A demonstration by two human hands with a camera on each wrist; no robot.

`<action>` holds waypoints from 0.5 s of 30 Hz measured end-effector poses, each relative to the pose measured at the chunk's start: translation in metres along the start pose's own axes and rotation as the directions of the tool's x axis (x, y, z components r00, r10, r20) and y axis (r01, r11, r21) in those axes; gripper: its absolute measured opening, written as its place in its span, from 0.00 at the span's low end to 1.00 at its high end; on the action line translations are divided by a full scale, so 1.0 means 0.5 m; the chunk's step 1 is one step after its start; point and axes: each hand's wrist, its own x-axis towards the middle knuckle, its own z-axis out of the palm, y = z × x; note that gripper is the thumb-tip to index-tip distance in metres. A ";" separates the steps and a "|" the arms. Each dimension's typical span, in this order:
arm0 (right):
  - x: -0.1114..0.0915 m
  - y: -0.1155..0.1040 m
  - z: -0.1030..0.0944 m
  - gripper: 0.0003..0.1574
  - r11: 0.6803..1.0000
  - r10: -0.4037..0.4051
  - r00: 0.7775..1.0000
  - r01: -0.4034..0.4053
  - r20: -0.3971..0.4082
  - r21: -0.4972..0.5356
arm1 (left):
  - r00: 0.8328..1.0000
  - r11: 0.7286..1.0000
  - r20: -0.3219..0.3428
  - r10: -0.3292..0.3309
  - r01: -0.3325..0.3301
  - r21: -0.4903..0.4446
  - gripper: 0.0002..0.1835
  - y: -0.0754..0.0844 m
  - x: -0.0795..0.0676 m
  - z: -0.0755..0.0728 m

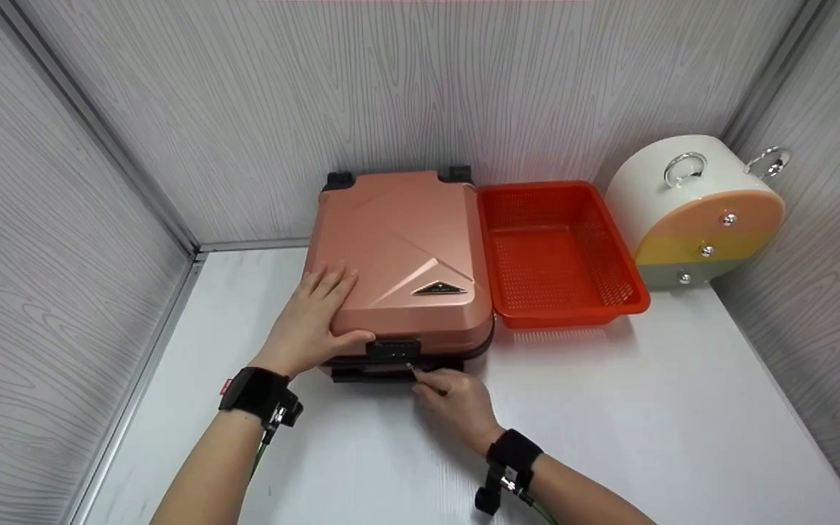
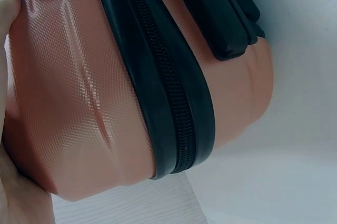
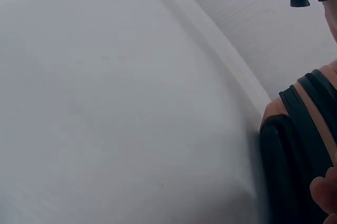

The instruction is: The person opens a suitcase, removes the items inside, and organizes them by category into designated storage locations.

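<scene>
A rose-pink hard-shell suitcase (image 1: 405, 233) lies flat on the table, its black zipper band (image 2: 158, 66) running round the side. My left hand (image 1: 310, 313) rests with spread fingers on the near left of its lid, the thumb beside the black lock (image 1: 393, 349). In front of the lock, my right hand (image 1: 460, 401) has curled fingers and pinches a small slim pointed thing (image 1: 412, 369) at the zipper band; I cannot tell its kind. The black carry handle (image 2: 221, 24) sits low on the front side, with the right fingertips (image 3: 325, 192) close to it.
A red perforated plastic basket (image 1: 558, 313) stands right of the suitcase. Further right is a white rounded box (image 1: 660, 175) with a striped front and silver ring handles. Wood-grain panels (image 1: 391, 87) enclose the white table (image 1: 609, 408) at the back and sides.
</scene>
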 end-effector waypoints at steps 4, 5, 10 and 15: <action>-0.016 0.036 -0.056 0.10 0.999 0.016 1.000 -0.015 0.026 -0.030 | 1.000 1.000 0.004 0.002 -0.002 -0.002 0.58 0.002 0.003 0.004; -0.018 0.050 -0.075 0.10 0.999 0.025 1.000 -0.024 0.008 -0.041 | 1.000 1.000 0.004 0.003 -0.003 -0.002 0.57 0.002 0.003 0.004; 0.019 0.111 -0.185 0.10 0.997 0.066 0.993 -0.070 -0.101 -0.040 | 1.000 1.000 -0.006 0.006 -0.006 0.004 0.58 0.000 0.000 0.002; 0.120 0.108 -0.260 0.43 0.985 -0.082 0.996 0.087 0.039 -0.148 | 1.000 1.000 -0.011 0.010 -0.010 0.008 0.58 -0.002 0.000 0.004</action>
